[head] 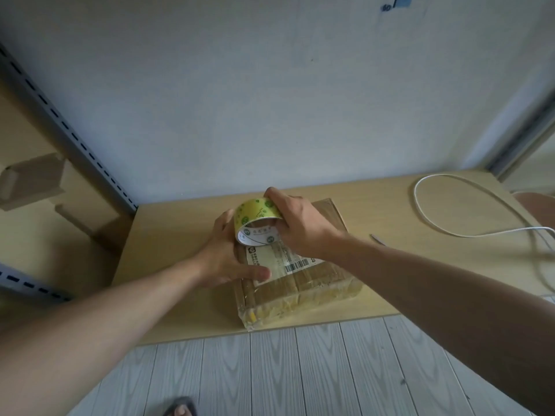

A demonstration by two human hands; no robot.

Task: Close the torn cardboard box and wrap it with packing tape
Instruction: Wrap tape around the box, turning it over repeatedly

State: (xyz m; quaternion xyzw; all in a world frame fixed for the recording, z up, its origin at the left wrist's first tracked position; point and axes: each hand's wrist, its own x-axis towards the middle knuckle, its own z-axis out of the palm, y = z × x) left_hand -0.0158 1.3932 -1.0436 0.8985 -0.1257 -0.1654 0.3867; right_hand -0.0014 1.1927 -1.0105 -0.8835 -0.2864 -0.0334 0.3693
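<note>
The cardboard box lies shut on the bench, its near corner almost at the front edge; its contents are hidden. The left hand presses flat on its 9 o'clock side, thumb on the label. Just beyond, the right hand grips the tape roll. There is bare bench at 9 o'clock. A white cable loops at 2 o'clock.

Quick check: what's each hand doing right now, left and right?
Left hand: open, thumb and fingers pressing flat on the cardboard box.
Right hand: closed, holding the tape roll.
</note>
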